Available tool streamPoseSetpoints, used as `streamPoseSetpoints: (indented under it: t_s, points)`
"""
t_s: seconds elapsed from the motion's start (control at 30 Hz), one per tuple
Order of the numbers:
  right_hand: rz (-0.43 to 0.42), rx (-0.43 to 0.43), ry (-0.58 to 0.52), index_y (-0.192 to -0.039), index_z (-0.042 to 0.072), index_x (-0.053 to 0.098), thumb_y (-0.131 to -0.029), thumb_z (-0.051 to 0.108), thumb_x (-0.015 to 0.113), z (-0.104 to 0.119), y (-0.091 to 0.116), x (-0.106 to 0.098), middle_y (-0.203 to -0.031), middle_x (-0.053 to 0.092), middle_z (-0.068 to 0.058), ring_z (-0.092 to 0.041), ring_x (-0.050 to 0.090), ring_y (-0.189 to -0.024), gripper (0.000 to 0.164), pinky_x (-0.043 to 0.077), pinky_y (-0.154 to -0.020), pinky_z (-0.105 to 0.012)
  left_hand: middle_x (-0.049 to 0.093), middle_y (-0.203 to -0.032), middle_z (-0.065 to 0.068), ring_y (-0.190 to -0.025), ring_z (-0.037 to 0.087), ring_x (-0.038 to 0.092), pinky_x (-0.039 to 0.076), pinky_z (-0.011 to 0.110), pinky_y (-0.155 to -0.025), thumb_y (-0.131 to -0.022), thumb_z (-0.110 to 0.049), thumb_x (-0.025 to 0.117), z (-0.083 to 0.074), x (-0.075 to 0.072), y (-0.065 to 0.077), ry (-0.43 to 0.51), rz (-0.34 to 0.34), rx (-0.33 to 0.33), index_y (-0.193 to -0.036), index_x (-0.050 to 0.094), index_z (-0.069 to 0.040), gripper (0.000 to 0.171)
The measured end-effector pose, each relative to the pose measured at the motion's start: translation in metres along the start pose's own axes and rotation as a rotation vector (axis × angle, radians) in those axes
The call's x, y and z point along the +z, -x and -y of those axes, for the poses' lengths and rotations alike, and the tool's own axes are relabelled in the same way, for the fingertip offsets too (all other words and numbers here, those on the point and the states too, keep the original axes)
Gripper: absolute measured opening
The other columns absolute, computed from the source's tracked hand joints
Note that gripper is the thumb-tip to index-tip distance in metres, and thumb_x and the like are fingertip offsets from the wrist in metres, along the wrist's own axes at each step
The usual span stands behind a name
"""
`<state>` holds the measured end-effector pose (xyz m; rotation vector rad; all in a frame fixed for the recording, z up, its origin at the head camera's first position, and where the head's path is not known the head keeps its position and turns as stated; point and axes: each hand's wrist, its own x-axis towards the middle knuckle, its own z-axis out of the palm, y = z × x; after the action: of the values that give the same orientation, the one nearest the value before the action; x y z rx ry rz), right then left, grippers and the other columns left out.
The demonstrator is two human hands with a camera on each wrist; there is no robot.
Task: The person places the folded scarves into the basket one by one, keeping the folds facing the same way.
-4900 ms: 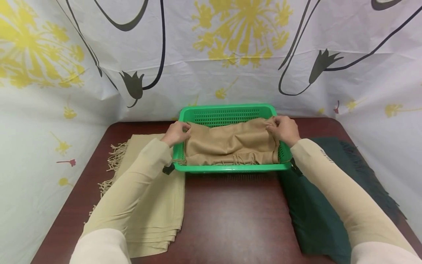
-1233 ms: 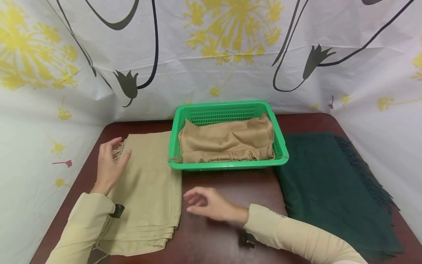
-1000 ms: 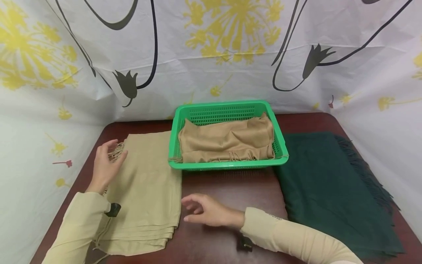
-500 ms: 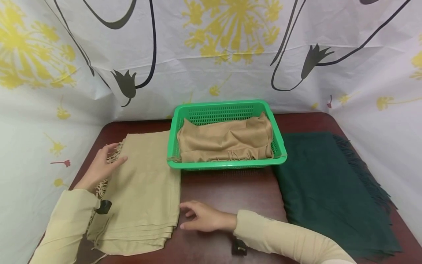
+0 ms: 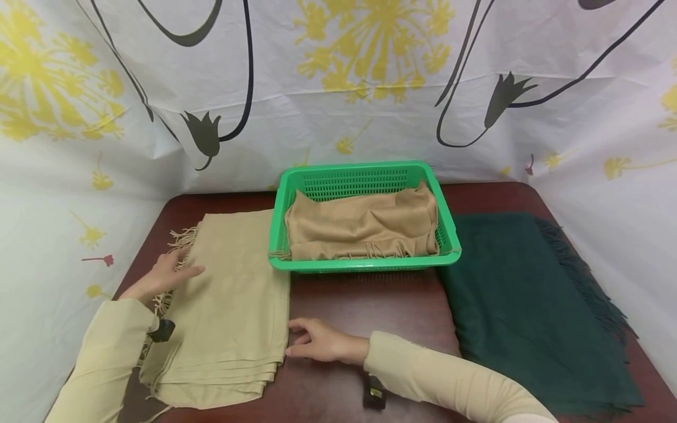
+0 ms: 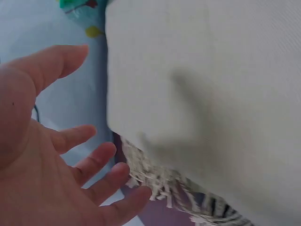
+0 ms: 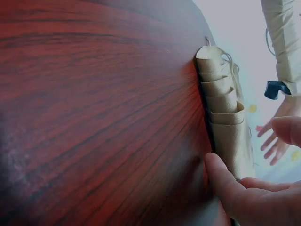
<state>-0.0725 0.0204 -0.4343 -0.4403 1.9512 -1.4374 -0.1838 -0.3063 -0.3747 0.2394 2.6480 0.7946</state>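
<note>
A folded beige scarf (image 5: 233, 299) lies on the left of the table, its layers stacked at the near end and a fringe (image 6: 150, 174) along its left side. Over that fringed side hovers my left hand (image 5: 164, 275), fingers spread and thumb apart, holding nothing. My right hand (image 5: 319, 341) is at the scarf's right edge, fingers loosely bent, fingertips right beside the stacked folds (image 7: 221, 101). In the green plastic basket (image 5: 365, 265) sits a tan scarf (image 5: 365, 226), folded, with some fringe at its front.
A folded dark green scarf (image 5: 534, 311), fringed on its right, covers the right of the dark red wooden table (image 5: 365, 305). Behind and at both sides hangs a white patterned curtain (image 5: 338, 106). The basket stands at the back middle.
Both hands have left the tan scarf in the basket and come to the beige scarf. Lately the left hand lowered toward the fringe, while the right moved slightly left to the folded edge.
</note>
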Motion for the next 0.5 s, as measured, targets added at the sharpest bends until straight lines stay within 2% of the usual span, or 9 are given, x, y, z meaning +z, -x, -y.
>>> streamPoseSetpoints:
  t_s: [0.2,0.3,0.4,0.5]
  points:
    - [-0.032,0.002,-0.052,-0.128,-0.005,0.037,-0.083,0.01,0.061,-0.002,-0.006,0.003,-0.121,0.047,-0.017,-0.023,0.057,-0.097,0.054,0.048,-0.067,-0.024,0.013,-0.127,0.043,-0.116,0.057,0.007,0.02,0.065,-0.088,-0.088,-0.039,0.049,0.012,0.004,-0.003,-0.005,0.041,-0.06,-0.134,0.006,0.016,0.083]
    - [-0.055,0.001,-0.072,-0.129,-0.008,0.034,-0.082,0.009,0.06,-0.003,-0.009,0.005,-0.118,0.049,-0.017,-0.024,0.058,-0.095,0.057,0.048,-0.068,-0.025,0.012,-0.127,0.044,-0.116,0.058,0.008,0.021,0.064,-0.088,-0.089,-0.04,0.049,0.015,0.006,-0.004,0.002,0.053,-0.077,-0.134,0.005,0.016,0.084]
    - [-0.081,0.002,-0.099,-0.129,-0.012,0.033,-0.081,0.006,0.06,-0.002,-0.012,0.007,-0.114,0.051,-0.018,-0.025,0.059,-0.092,0.058,0.049,-0.068,-0.028,0.014,-0.127,0.045,-0.116,0.057,0.012,0.024,0.062,-0.089,-0.089,-0.04,0.047,0.019,0.009,-0.006,0.003,0.067,-0.097,-0.133,0.005,0.017,0.083]
    - [-0.107,-0.008,-0.102,-0.125,-0.013,0.037,-0.081,0.003,0.06,-0.001,-0.016,0.009,-0.105,0.056,-0.018,-0.027,0.061,-0.085,0.052,0.05,-0.066,-0.029,0.02,-0.124,0.045,-0.113,0.055,0.023,0.033,0.057,-0.086,-0.089,-0.041,0.046,0.024,0.012,-0.006,0.004,0.086,-0.116,-0.131,0.006,0.019,0.084]
